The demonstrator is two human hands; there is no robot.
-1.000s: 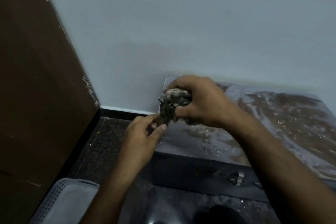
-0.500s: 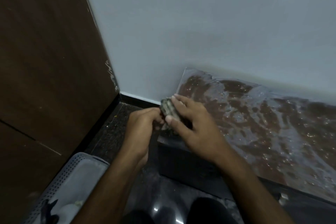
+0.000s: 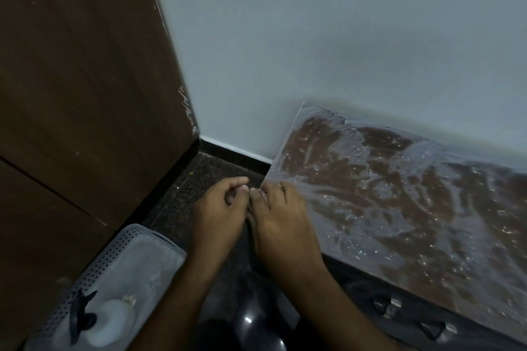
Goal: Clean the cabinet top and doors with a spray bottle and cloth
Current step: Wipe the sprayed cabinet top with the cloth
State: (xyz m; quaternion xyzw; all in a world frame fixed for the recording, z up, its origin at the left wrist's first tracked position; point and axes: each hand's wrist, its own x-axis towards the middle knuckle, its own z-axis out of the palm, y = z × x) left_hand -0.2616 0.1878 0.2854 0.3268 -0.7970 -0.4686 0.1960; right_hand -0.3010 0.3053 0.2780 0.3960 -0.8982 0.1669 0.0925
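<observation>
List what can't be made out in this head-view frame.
- Cloth: none shows; the right hand and left hand meet at the cabinet top's corner and would cover it.
- Spray bottle in the basket: dim, partly cut by the bottom edge.
- Cabinet doors: mostly under the top, cut by the edge.

Dark speckled floor runs into the corner between my brown wooden panel and the pale wall. On it stands the low cabinet, against the wall. Its brown top is wet, streaked with foamy smears and droplets. Beside the cabinet, bottom left, a perforated grey basket sits on the floor, with a white spray bottle lying in it.
</observation>
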